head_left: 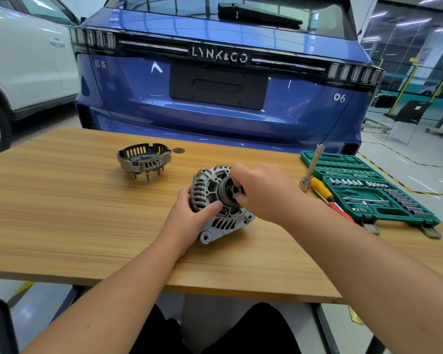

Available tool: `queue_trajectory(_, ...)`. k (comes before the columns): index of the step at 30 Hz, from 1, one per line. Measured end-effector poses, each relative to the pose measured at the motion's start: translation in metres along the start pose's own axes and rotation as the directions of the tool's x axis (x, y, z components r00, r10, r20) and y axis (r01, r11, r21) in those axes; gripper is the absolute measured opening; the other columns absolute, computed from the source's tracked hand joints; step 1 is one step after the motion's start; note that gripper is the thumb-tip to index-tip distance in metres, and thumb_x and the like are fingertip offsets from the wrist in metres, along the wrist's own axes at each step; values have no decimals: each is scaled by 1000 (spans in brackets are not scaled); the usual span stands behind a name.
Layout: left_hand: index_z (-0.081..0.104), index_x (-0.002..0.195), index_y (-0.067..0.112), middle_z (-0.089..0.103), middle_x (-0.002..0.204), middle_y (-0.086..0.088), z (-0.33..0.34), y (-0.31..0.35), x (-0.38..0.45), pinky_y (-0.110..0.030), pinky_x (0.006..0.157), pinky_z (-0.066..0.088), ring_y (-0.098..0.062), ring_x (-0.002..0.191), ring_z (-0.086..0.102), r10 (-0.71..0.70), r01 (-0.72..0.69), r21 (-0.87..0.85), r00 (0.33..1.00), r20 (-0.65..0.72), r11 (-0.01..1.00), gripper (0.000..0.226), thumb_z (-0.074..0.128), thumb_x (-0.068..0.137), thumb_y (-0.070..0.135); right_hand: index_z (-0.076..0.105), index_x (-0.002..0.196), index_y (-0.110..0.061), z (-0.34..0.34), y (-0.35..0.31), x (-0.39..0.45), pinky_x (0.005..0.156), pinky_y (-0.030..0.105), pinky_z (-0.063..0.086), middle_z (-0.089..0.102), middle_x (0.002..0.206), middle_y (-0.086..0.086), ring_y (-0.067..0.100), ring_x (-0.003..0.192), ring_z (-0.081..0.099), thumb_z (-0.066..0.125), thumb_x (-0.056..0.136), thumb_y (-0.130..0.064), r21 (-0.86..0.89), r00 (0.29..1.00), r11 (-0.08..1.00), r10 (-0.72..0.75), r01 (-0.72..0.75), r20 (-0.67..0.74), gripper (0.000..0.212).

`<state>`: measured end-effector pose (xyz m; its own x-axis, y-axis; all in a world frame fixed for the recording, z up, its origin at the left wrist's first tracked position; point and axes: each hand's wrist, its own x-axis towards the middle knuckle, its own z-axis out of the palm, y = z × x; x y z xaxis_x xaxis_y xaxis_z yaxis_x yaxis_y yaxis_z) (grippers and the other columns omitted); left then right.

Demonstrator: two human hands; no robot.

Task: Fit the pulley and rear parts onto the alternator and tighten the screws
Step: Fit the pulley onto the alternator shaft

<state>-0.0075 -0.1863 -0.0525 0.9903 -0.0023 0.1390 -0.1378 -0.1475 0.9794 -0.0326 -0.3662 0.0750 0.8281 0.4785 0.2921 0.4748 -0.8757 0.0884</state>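
wooden table (87,213) | on it: alternator (215,200), rear cover (143,159), socket set (368,190), screwdrivers (325,195)

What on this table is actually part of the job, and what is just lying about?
In the job:
alternator, steadied by the left hand
pulley, gripped by the right hand
rear cover, waiting on the table
socket wrench and screwdriver, likely for the screws

Just lying about:
green socket case
blue car
white car
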Motion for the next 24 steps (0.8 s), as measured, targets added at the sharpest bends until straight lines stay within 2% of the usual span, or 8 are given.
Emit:
queue_trajectory(7,42,116,60,66,112,18,0,-1,1,-39,87,59,1,98,67,-9,9,4,1000,1,1000,68,78,60,72,39,92,-19,1,0,1,56,41,50,58,73,5,27,65,57,63,94,-21,-20,999,999,-26,25,-25,24)
queue_trajectory(12,42,108,66,67,110,20,1,-2,2,-38,86,59,2,96,67,-12,12,-11,1000,-1,1000,62,79,58,73,46,89,-18,5,-3,1,57,41,53,57,73,1,22,65,55,67,91,-28,84,987,987,144,-138,-69,23)
queue_trajectory(16,42,122,54,67,110,19,1,-2,2,-40,86,59,2,96,68,-11,11,-12,1000,-3,1000,76,80,58,73,46,83,-20,10,-12,3,49,33,45,54,67,-1,18,60,52,64,92,-28,115,961,964,252,-239,-117,22)
queue_trajectory(21,41,126,50,67,113,17,0,0,0,-41,87,60,-2,98,68,-19,19,-9,1000,1,1000,79,79,59,71,39,79,-20,12,-16,-2,44,28,27,46,64,-2,18,54,45,53,99,-26,-77,980,982,166,-175,-109,25)
queue_trajectory(22,41,126,50,66,113,17,0,1,0,-41,87,59,-2,99,68,-18,18,-6,1000,1,1000,79,79,59,71,40,80,-19,11,-15,-4,44,30,29,46,65,-2,20,56,47,54,98,-25,-89,985,986,127,-137,-115,23)
queue_trajectory(24,40,129,48,66,115,17,0,1,1,-42,88,59,-4,101,68,-18,18,-11,1000,2,1000,83,79,59,70,49,86,-17,7,-13,-7,50,35,43,52,73,-2,21,64,51,56,97,-21,-93,994,995,35,-45,-102,14)
